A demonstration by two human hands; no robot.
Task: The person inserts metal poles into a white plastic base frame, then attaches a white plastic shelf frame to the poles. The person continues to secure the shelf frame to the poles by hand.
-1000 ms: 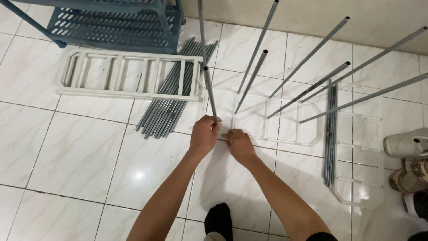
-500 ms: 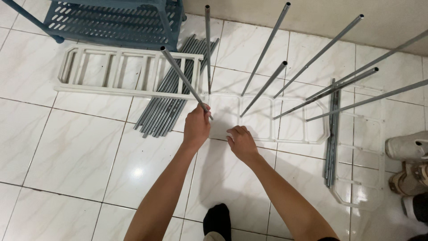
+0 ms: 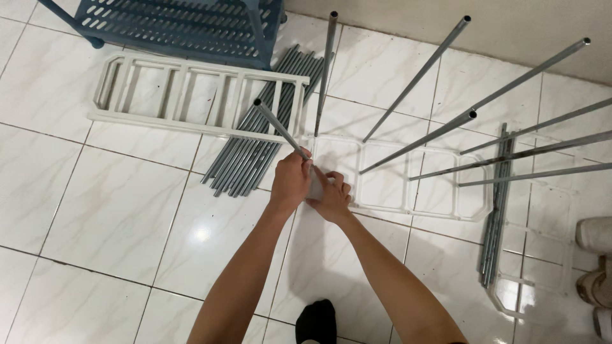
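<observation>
The left hand (image 3: 290, 181) is gripping the lower end of a grey metal tube (image 3: 278, 129), closed around it and tilting it over the white plastic frame (image 3: 408, 204) on the floor, while the right hand (image 3: 331, 197), fingers curled, is pressing down that frame's near corner to steady it.

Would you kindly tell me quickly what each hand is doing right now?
Left hand: closed around the lower end of a grey metal tube.
Right hand: fingers pressed on the corner of the white plastic frame.

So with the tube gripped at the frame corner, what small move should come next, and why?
Probably stand the tube upright and press it down: the left hand holds it tilted at the white frame corner, the right hand steadies there, and other tubes already stand seated.
</observation>
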